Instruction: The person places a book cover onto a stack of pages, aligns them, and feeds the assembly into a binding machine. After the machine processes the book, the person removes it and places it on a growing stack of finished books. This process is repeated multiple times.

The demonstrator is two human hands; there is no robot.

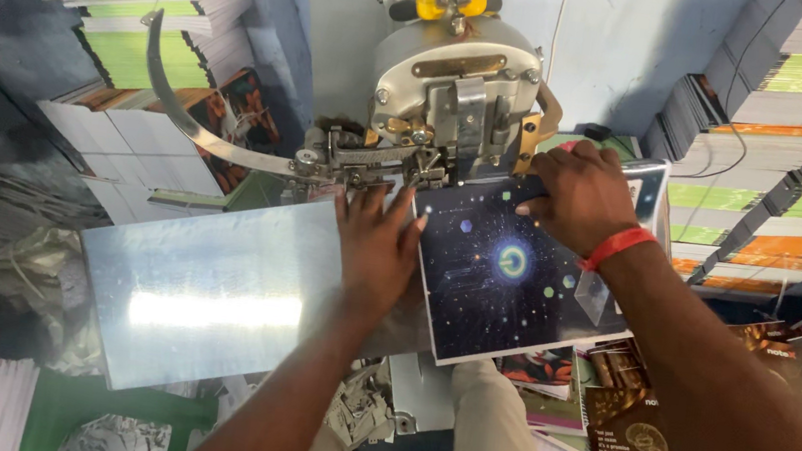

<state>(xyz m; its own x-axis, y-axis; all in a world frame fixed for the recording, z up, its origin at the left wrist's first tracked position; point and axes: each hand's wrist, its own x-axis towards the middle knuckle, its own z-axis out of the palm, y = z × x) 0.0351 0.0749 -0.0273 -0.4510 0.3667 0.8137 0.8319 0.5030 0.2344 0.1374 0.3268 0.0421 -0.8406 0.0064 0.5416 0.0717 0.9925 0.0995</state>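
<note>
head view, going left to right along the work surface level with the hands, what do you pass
shiny flat metal plate → left hand → dark glossy star-pattern booklet cover → right hand with red wristband → stacked booklets with green and orange edges

Dark booklet parked under the stitcher head

A booklet [507, 268] with a glossy dark cover, printed with a starry space scene and a glowing blue-green ring near the middle, is laid flat and a bit skewed on the shiny metal table [212, 295]. Its top edge is tucked right under the stitching machine head [457, 91], and its near corner hangs past the table edge. It's pinned at the left edge and at the top right corner.
</note>
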